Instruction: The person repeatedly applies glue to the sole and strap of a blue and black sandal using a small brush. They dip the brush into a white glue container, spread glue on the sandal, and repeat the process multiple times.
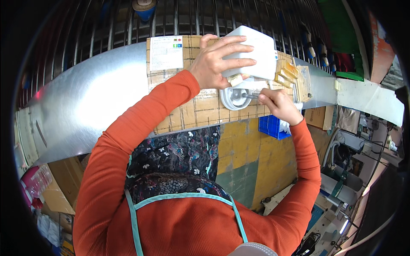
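My left hand (218,59) has its fingers spread over a smooth white box-shaped object (261,48), gripping it in a tilted position. A small pale yellowish piece (235,80) shows by the thumb; I cannot tell if it is attached to the box. Below it, a round white tub (233,102) with white contents stands on the cardboard. My right hand (279,104) is closed round a thin greyish tool (252,96), whose far end reaches into the tub. The tool's exact kind is unclear.
Flattened cardboard (188,112) covers part of a shiny metal bench (102,77). Yellow blocks (287,73) lie just right of the box. A printed paper sheet (166,53) lies at the left. Metal bars (175,19) run behind, and a blue crate (270,128) stands below the bench edge.
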`<state>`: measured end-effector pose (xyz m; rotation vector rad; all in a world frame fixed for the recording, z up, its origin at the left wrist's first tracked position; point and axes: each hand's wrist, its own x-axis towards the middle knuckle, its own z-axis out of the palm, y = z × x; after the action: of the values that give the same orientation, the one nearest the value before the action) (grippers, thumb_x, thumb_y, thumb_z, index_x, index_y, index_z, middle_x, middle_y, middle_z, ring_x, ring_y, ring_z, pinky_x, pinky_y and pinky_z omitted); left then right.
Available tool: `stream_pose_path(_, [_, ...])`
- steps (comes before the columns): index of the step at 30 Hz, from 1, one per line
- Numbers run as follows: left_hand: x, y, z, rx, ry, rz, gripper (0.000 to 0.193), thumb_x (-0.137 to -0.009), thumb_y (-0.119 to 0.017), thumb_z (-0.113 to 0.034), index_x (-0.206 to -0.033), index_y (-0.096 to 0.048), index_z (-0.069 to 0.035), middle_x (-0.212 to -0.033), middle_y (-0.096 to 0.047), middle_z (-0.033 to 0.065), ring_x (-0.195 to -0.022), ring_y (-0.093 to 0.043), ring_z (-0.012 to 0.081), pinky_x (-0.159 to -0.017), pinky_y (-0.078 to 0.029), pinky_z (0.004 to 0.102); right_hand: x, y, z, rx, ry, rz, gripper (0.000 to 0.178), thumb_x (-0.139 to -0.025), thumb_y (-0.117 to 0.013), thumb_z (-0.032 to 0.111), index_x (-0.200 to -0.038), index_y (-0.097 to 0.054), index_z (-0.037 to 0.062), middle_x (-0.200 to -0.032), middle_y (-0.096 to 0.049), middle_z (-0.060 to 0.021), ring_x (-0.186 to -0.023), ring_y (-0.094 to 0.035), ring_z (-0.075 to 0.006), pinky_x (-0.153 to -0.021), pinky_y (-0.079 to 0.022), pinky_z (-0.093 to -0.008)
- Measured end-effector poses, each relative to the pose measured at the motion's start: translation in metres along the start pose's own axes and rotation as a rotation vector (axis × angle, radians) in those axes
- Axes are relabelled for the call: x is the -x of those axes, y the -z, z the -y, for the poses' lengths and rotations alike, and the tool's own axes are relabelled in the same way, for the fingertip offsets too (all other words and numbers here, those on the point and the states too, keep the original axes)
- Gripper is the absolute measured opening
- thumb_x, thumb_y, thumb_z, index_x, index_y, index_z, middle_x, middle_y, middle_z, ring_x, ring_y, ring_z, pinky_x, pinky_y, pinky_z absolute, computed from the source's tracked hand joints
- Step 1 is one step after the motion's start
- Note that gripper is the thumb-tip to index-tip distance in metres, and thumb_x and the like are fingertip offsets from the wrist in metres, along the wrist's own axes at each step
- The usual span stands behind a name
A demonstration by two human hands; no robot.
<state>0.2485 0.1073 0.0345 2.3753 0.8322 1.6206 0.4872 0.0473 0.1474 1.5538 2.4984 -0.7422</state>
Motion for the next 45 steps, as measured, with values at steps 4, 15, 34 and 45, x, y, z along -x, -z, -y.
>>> stream_pose_path(4, [0.000,0.000,-0.001,0.020,0.005,-0.004,0.041,-0.073,-0.082,-0.041,-0.112,-0.072,-0.032,-0.130,-0.063,-0.0055,-0.129,-0.050,0.0170,-0.099,-0.025,0.0406,0.025,0.004,0.010,-0.118,-0.133,-0.138,0.019,-0.094,-0.058,0.018,-0.085,-0.062,0.0027,-0.066,-0.062,-0.0124,-0.061,-0.063,-0.0286,-0.059,-0.049,-0.0387])
stream_pose_path(15, [0.000,0.004,-0.002,-0.014,-0.004,0.026,0.044,-0.070,-0.084,-0.039,-0.112,-0.072,-0.032,-0.129,-0.063,-0.0056,-0.128,-0.050,0.0174,-0.101,-0.024,0.0405,0.024,-0.019,0.080,1.006,0.083,-0.108,0.017,-0.074,-0.062,0.011,-0.091,-0.063,0.0082,-0.076,-0.054,-0.0001,-0.071,-0.059,-0.0154,-0.056,-0.050,-0.0283])
stream_pose_path(34, [0.002,-0.001,-0.006,0.005,0.039,0.082,0.043,-0.073,-0.082,-0.034,-0.114,-0.071,-0.034,-0.133,-0.060,-0.0061,-0.131,-0.047,0.0165,-0.101,-0.025,0.0440,0.012,0.004,0.016,0.178,-0.006,-0.052,0.007,-0.081,-0.065,0.007,-0.086,-0.070,0.0079,-0.070,-0.067,-0.0103,-0.058,-0.064,-0.0241,-0.056,-0.049,-0.0355])
stream_pose_path(45, [0.000,-0.001,-0.006,0.057,0.057,0.027,0.041,-0.077,-0.079,-0.034,-0.117,-0.069,-0.033,-0.131,-0.061,-0.0059,-0.131,-0.047,0.0162,-0.103,-0.025,0.0418,0.045,-0.029,0.009,-0.318,-0.348,-0.176,0.013,-0.093,-0.064,0.018,-0.098,-0.069,0.0069,-0.080,-0.071,-0.0056,-0.070,-0.064,-0.0106,-0.060,-0.049,-0.0306])
